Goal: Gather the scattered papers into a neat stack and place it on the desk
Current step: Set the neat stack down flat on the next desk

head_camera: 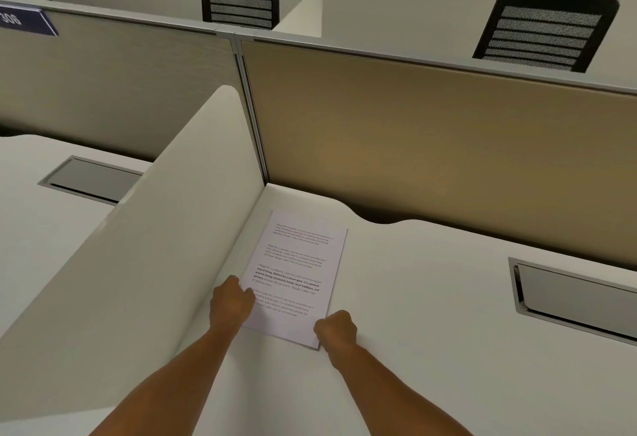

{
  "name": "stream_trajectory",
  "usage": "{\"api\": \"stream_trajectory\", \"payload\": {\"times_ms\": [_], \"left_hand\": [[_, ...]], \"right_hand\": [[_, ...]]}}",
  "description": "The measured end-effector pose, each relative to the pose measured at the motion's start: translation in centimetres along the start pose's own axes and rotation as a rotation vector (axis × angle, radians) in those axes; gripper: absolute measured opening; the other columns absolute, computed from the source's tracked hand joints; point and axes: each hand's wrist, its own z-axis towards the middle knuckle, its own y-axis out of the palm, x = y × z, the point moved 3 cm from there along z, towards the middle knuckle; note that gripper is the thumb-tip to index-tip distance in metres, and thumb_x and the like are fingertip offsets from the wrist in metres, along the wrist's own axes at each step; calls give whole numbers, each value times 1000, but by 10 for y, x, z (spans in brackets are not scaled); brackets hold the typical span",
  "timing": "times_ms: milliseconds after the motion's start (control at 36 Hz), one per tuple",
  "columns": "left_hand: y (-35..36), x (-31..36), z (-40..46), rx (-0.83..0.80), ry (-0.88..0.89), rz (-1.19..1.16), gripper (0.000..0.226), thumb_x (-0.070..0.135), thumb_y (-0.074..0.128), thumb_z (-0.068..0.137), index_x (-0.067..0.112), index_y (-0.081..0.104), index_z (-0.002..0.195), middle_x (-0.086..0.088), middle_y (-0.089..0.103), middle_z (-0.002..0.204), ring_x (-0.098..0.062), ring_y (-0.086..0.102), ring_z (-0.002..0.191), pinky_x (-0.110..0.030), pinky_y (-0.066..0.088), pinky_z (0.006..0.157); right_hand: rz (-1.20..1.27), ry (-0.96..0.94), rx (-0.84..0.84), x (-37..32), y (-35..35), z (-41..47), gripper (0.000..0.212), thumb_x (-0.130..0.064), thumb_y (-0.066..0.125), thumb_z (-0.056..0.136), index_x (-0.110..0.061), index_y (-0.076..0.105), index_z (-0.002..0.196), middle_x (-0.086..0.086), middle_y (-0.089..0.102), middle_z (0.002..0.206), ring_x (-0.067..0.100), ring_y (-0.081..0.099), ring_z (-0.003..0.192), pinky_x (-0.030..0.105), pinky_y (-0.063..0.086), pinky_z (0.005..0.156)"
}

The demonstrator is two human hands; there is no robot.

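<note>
Papers [296, 277] lie as one squared stack on the white desk [431, 315], in the lower middle of the frame, tucked close beside the white side divider [165, 235] and a little short of the tan back panel [431, 132]. Printed text faces up on the top sheet, and at the near right corner a thin sliver of a lower sheet peeks out, so the pile is nearly but not perfectly flush. No loose sheets show anywhere else on the desk.

Both hands sit at the near end of the stack. The left hand [230, 304] is curled at the left edge, its fingers folded in toward the paper's margin; whether they pinch the sheets or only press against them cannot be told from behind the knuckles. The right hand [336, 330] is likewise closed into a loose fist at the near right corner, touching the stack, with its fingertips hidden.

Judging by this, gathering looks done and the step in hand is the final squaring and setting down. What remains would call for a light nudge at the near right corner to bring the stray edge in line, then letting go with both hands without dragging the top sheet askew. A grey cable tray [579, 301] sits well apart at the right.
</note>
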Motion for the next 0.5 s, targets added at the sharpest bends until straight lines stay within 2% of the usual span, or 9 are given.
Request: {"api": "stream_trajectory", "payload": {"times_ms": [83, 139, 278, 417, 500], "left_hand": [[-1, 3, 5, -9, 11, -6, 36, 18, 61, 90, 1, 58, 121, -18, 68, 116, -27, 59, 85, -29, 42, 71], [-3, 5, 9, -12, 13, -4, 37, 19, 63, 90, 1, 57, 122, -18, 68, 116, -33, 64, 95, -29, 42, 72], [-6, 9, 19, -17, 26, -1, 41, 19, 64, 90, 0, 56, 125, -19, 67, 118, -36, 65, 102, -28, 42, 73], [-8, 12, 27, -28, 43, 12, 43, 21, 63, 91, 2, 54, 129, -19, 66, 123, -35, 64, 108, -28, 43, 76], [-9, 17, 31, -39, 50, 18, 45, 21, 63, 92, 2, 52, 131, -19, 65, 125, -37, 63, 111, -33, 49, 84]], "right_hand": [[4, 2, -14, -5, 3, 2, 14, -8, 59, 84, -5, 61, 97, 10, 63, 92, 26, 62, 76, 23, 45, 57], [14, 7, -22, -8, 4, 4, 22, -8, 59, 83, -1, 64, 103, 10, 64, 92, 25, 62, 75, 20, 43, 51], [15, 13, -37, -17, 6, 5, 28, -7, 60, 82, 0, 65, 108, 12, 69, 97, 25, 62, 73, 18, 40, 46], [-6, -9, -34, -28, 4, 9, 28, -8, 59, 83, 0, 65, 109, 16, 71, 108, 26, 63, 79, 24, 46, 59], [-12, -22, -40, -31, 4, 12, 28, -7, 59, 83, 1, 64, 110, 16, 71, 108, 26, 63, 79, 21, 44, 53]]}}
